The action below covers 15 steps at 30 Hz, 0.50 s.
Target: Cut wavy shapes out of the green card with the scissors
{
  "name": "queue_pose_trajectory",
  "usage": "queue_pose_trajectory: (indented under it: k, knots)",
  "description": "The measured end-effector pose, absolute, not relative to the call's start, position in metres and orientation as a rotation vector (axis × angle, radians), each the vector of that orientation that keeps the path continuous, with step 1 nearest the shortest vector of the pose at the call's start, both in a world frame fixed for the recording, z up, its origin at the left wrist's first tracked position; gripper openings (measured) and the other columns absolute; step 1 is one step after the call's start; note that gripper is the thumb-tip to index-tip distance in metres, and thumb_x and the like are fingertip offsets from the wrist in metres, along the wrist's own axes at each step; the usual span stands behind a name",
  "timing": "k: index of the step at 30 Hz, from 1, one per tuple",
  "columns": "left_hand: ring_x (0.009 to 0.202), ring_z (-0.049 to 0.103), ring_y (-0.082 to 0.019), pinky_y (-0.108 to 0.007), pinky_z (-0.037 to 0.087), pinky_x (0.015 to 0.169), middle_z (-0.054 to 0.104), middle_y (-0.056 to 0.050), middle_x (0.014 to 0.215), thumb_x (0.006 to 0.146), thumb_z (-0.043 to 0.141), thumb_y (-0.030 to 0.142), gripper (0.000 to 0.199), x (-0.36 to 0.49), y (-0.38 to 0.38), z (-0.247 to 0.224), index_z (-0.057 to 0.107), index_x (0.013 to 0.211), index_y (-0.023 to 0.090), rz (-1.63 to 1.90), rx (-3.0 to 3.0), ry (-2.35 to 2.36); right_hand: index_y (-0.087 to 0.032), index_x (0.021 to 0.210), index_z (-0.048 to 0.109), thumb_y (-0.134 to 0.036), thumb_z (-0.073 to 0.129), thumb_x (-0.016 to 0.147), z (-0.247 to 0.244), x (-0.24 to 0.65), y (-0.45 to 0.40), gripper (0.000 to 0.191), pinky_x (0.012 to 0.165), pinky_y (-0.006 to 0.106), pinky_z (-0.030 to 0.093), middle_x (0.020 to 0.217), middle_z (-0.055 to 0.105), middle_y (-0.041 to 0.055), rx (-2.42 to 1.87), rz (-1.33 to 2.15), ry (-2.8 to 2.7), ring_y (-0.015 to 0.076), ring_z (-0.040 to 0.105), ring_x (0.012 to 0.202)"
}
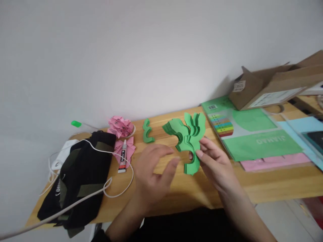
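Note:
Several layers of green cut paper [188, 139] with wavy, leaf-like edges are held above the wooden table. My right hand [214, 161] grips this paper at its right side, the thumb in front and the fingers partly hidden behind. To the left of the paper, my left hand [155, 169] is empty, its thumb and fingers apart in a curve, slightly blurred and not touching the paper. A smaller wavy green paper piece [147, 131] lies on the table beyond my left hand.
Left lie a pink paper flower [120, 126], a glue tube [122, 158] on pink paper, a black bag [83, 181] and a white cable [75, 204]. Right are a green paper pack [262, 144], pink and blue sheets, and a cardboard box [272, 84]. A wall stands behind.

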<state>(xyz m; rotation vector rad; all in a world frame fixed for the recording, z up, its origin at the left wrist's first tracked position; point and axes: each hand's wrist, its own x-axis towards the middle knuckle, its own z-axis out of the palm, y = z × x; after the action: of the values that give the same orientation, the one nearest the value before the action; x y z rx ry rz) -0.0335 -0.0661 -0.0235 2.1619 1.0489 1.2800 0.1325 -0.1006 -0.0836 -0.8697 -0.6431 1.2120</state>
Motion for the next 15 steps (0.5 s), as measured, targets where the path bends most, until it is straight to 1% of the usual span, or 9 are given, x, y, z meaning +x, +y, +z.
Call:
queue_pose_trajectory:
  k: [1,2,4,5,6,8,11,12,15]
  knots:
    - [0.085,0.064,-0.018,-0.034,0.051,0.079,0.069,-0.003,0.087,0.084,0.064,0.025,0.008,-0.037,-0.063,-0.025,0.066,0.092,0.023,1.268,2.023,1.045,-0.034,0.103,0.071,-0.027,0.074,0.080,-0.081,0.133,-0.103,0.024,0.069,0.020,0.057,0.097,0.074,-0.0005,-0.829,1.247,-0.677,0.0118,0.069,0.083]
    - [0.087,0.064,-0.019,-0.035,0.051,0.080,0.069,-0.003,0.089,0.084,0.065,0.032,0.014,-0.039,-0.059,-0.028,0.066,0.093,0.022,1.230,1.867,1.016,-0.036,0.105,0.070,-0.026,0.072,0.082,-0.079,0.132,-0.105,0.026,0.070,0.019,0.057,0.101,0.074,-0.0012,-0.794,1.267,-0.713,0.0111,0.069,0.085]
    - [0.094,0.064,-0.022,-0.037,0.052,0.083,0.069,-0.006,0.098,0.078,0.069,0.049,0.038,-0.039,-0.054,-0.037,0.064,0.102,0.021,1.114,1.532,0.853,-0.040,0.109,0.070,-0.025,0.070,0.084,-0.076,0.130,-0.108,0.029,0.075,0.018,0.057,0.105,0.074,-0.0026,-0.755,1.266,-0.788,0.0103,0.069,0.090]
    - [0.097,0.065,-0.024,-0.039,0.053,0.084,0.069,-0.007,0.100,0.074,0.069,0.056,0.046,-0.037,-0.053,-0.042,0.063,0.104,0.021,1.046,1.388,0.750,-0.041,0.109,0.070,-0.024,0.070,0.084,-0.075,0.128,-0.109,0.030,0.077,0.019,0.057,0.105,0.074,-0.0030,-0.751,1.256,-0.826,0.0104,0.069,0.092]
    - [0.097,0.065,-0.025,-0.040,0.054,0.083,0.069,-0.008,0.100,0.073,0.069,0.058,0.050,-0.035,-0.052,-0.045,0.063,0.104,0.021,0.978,1.281,0.663,-0.042,0.109,0.070,-0.024,0.070,0.084,-0.074,0.126,-0.110,0.031,0.079,0.020,0.057,0.104,0.074,-0.0031,-0.753,1.246,-0.864,0.0106,0.069,0.092]
    - [0.099,0.066,-0.026,-0.041,0.055,0.084,0.069,-0.008,0.103,0.073,0.071,0.054,0.046,-0.031,-0.054,-0.046,0.063,0.104,0.021,0.874,1.167,0.546,-0.042,0.110,0.070,-0.024,0.069,0.085,-0.075,0.123,-0.111,0.031,0.082,0.022,0.057,0.102,0.074,-0.0030,-0.761,1.242,-0.938,0.0107,0.070,0.091]
    - [0.107,0.064,-0.023,-0.039,0.055,0.091,0.067,-0.007,0.116,0.077,0.073,0.037,0.042,-0.024,-0.059,-0.035,0.059,0.115,0.024,0.860,1.175,0.478,-0.043,0.111,0.069,-0.026,0.068,0.086,-0.079,0.121,-0.111,0.031,0.080,0.021,0.058,0.103,0.074,-0.0043,-0.741,1.265,-1.001,0.0096,0.070,0.090]
    - [0.107,0.064,-0.021,-0.037,0.054,0.092,0.067,-0.006,0.118,0.079,0.072,0.031,0.041,-0.023,-0.061,-0.030,0.058,0.118,0.025,0.886,1.208,0.459,-0.043,0.111,0.069,-0.027,0.068,0.086,-0.081,0.121,-0.111,0.030,0.080,0.020,0.058,0.103,0.074,-0.0050,-0.730,1.270,-1.005,0.0093,0.070,0.091]
    - [0.100,0.066,-0.017,-0.033,0.055,0.090,0.070,-0.004,0.108,0.084,0.065,0.018,0.032,-0.018,-0.064,-0.016,0.061,0.115,0.025,0.978,1.413,0.424,-0.042,0.108,0.070,-0.030,0.068,0.086,-0.088,0.120,-0.109,0.025,0.085,0.025,0.058,0.111,0.072,-0.0053,-0.697,1.285,-1.011,0.0118,0.070,0.097]
